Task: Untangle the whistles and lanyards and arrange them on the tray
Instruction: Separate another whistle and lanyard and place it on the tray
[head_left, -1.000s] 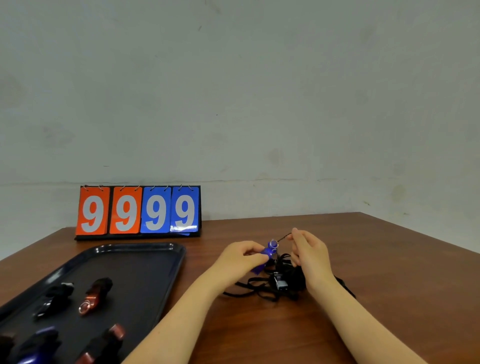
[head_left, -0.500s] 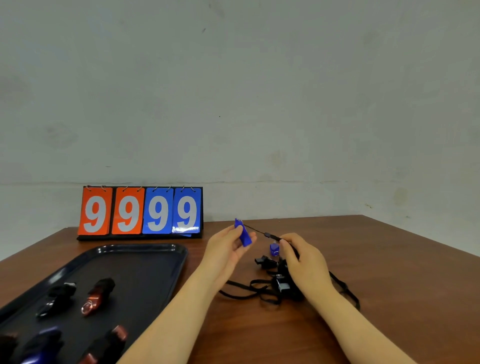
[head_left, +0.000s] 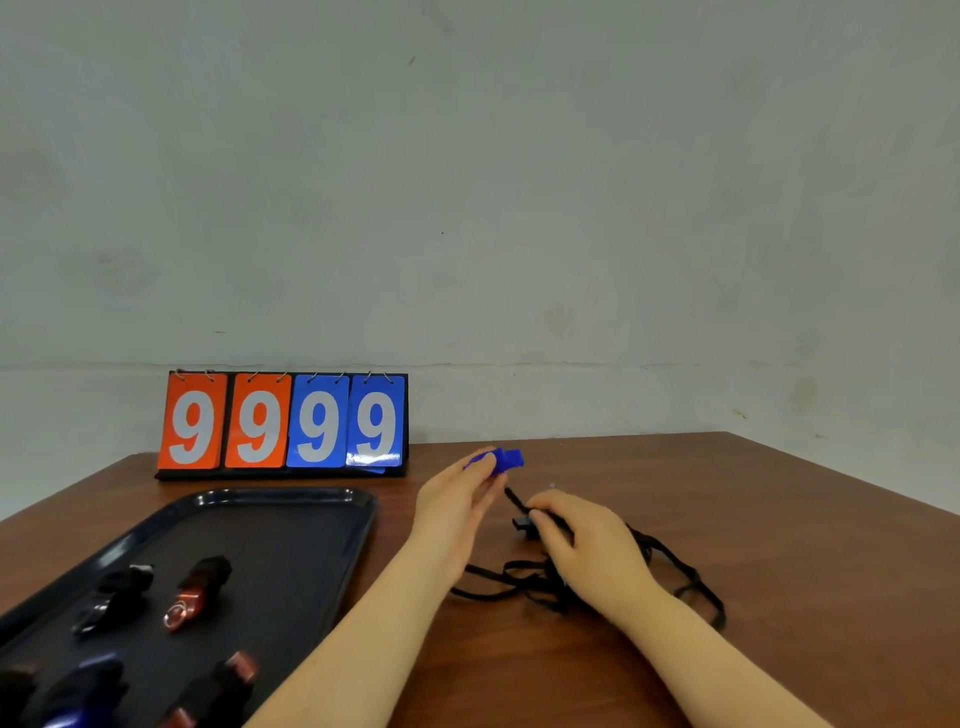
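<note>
My left hand (head_left: 457, 499) pinches a blue whistle (head_left: 505, 460) a little above the table, its black cord running down to the right. My right hand (head_left: 587, 545) lies over a tangle of black lanyards (head_left: 524, 584) on the table and grips a black strand near a clip (head_left: 521, 524); what is under the palm is hidden. On the black tray (head_left: 291, 501) at the left lie several wound whistles, among them a black one (head_left: 117, 597), a copper one (head_left: 195, 592) and a blue one (head_left: 78, 691).
A flip scoreboard (head_left: 283, 423) reading 9999 stands at the back of the brown wooden table (head_left: 779, 519), behind the tray. A pale wall runs behind the table. A lanyard loop (head_left: 691, 582) trails to the right of my right hand.
My left hand has carried the blue whistle up and away from the tangle, stretching its cord. My right hand has dropped onto the lanyard pile and holds it down.
</note>
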